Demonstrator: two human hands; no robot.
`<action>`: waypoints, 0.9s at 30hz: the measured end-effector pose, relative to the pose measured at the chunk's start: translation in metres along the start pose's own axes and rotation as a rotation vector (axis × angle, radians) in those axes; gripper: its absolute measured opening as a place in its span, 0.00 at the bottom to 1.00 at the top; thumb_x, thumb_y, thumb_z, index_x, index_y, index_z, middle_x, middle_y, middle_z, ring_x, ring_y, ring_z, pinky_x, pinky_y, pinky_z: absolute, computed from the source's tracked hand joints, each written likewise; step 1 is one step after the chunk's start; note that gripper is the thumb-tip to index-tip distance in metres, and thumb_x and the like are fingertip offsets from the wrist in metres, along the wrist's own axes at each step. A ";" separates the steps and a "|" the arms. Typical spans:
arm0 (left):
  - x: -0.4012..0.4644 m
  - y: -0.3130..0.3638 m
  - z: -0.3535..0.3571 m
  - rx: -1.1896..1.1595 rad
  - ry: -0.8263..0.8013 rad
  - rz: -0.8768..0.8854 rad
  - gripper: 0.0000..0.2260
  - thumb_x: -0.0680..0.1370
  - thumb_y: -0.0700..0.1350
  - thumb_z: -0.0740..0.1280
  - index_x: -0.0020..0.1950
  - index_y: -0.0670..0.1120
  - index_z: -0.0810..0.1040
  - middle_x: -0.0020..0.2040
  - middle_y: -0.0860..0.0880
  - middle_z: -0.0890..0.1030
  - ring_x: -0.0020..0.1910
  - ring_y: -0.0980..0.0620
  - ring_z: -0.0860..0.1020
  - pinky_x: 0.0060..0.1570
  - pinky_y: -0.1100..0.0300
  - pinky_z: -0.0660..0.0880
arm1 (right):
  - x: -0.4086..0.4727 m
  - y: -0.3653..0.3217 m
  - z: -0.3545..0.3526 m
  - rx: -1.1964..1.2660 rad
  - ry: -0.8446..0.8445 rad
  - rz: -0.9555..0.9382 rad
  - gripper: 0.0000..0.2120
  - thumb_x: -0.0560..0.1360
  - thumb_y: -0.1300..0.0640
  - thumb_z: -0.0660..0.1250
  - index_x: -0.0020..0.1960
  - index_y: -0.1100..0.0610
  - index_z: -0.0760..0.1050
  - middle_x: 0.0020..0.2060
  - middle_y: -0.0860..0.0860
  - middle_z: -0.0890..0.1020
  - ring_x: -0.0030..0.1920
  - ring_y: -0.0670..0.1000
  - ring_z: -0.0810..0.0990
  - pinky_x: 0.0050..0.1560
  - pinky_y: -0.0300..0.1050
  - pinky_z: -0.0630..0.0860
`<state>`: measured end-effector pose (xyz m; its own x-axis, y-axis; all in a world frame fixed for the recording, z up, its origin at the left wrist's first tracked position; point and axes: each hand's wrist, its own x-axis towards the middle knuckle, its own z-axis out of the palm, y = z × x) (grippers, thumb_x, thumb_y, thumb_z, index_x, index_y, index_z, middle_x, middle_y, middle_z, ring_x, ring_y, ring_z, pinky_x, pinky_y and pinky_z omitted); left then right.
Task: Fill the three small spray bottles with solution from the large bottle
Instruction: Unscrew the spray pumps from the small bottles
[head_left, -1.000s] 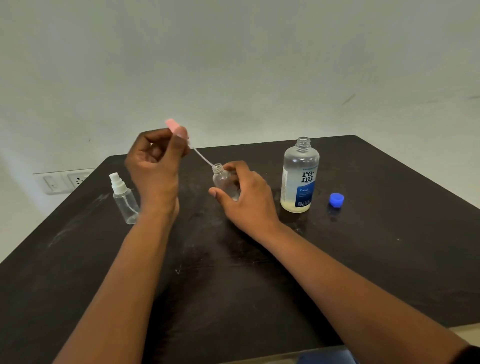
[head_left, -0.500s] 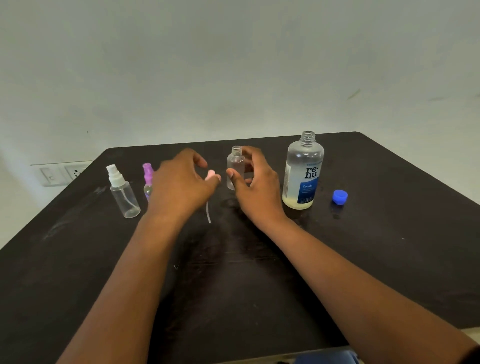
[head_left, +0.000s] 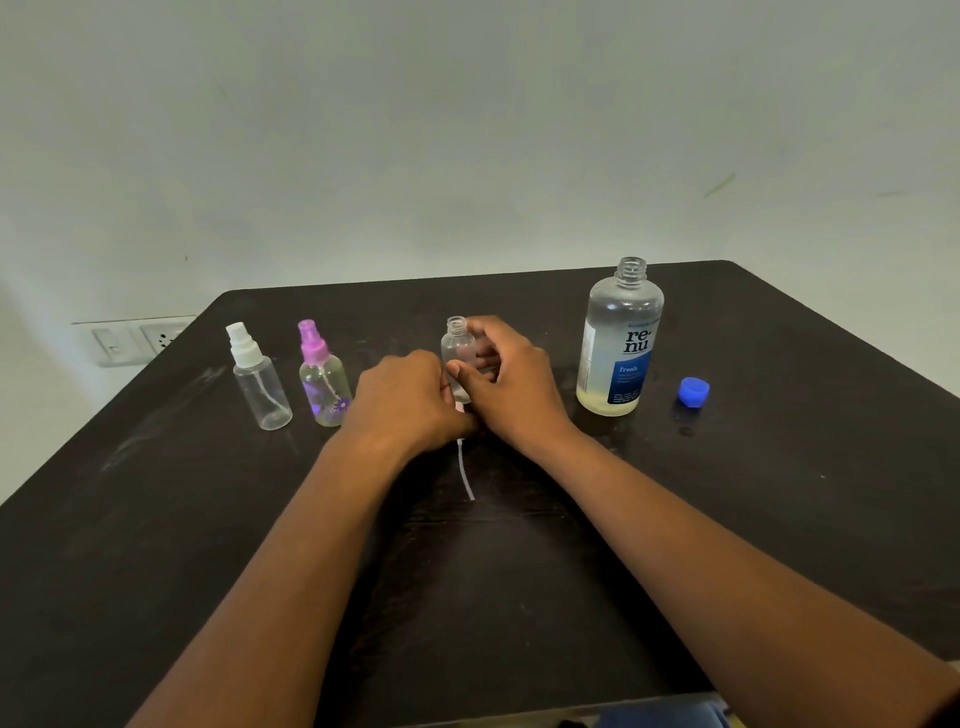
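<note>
My right hand (head_left: 514, 384) grips a small clear bottle (head_left: 457, 343) with an open neck, upright on the dark table (head_left: 519, 597). Close beside it, my left hand (head_left: 405, 400) is down at the table with its fingers curled over the pink spray head, which is mostly hidden. The spray head's white dip tube (head_left: 465, 473) lies on the table, pointing toward me. The large uncapped solution bottle (head_left: 618, 343) stands to the right, with a little yellowish liquid at its bottom. Two capped spray bottles stand at the left, one white-topped (head_left: 257, 379) and one purple-topped (head_left: 322, 379).
A blue cap (head_left: 693, 391) lies on the table right of the large bottle. A wall switch and socket plate (head_left: 135, 340) sits behind the table's left corner. The table's near edge runs just below my forearms.
My left hand pulled the pink spray head and tube out of the small bottle and brought it down to the table. My right hand set the bottle upright.
</note>
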<state>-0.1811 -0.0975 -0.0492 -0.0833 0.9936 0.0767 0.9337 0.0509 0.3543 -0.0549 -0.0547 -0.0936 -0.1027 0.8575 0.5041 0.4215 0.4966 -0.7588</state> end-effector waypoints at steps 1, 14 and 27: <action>0.000 0.000 0.000 0.002 -0.006 -0.003 0.14 0.71 0.56 0.76 0.43 0.48 0.76 0.40 0.49 0.81 0.42 0.47 0.82 0.45 0.53 0.78 | 0.000 0.000 0.000 0.005 -0.004 0.005 0.20 0.77 0.59 0.76 0.68 0.54 0.78 0.49 0.44 0.82 0.49 0.44 0.83 0.56 0.48 0.83; 0.000 0.000 -0.004 -0.073 -0.037 -0.016 0.14 0.71 0.52 0.78 0.48 0.47 0.78 0.41 0.50 0.82 0.42 0.51 0.80 0.44 0.54 0.78 | -0.002 -0.003 -0.003 0.027 -0.008 0.057 0.23 0.74 0.54 0.76 0.68 0.52 0.77 0.53 0.48 0.86 0.51 0.44 0.85 0.57 0.49 0.84; 0.000 -0.002 -0.005 -0.206 -0.081 -0.012 0.21 0.69 0.51 0.81 0.50 0.53 0.71 0.48 0.49 0.83 0.47 0.48 0.83 0.51 0.49 0.81 | -0.001 -0.004 -0.003 0.044 0.007 0.074 0.22 0.72 0.54 0.76 0.65 0.51 0.78 0.53 0.48 0.85 0.52 0.45 0.85 0.56 0.51 0.84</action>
<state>-0.1850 -0.0977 -0.0456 -0.0578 0.9983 -0.0013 0.8415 0.0494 0.5379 -0.0535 -0.0579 -0.0902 -0.0665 0.8911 0.4489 0.3881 0.4376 -0.8111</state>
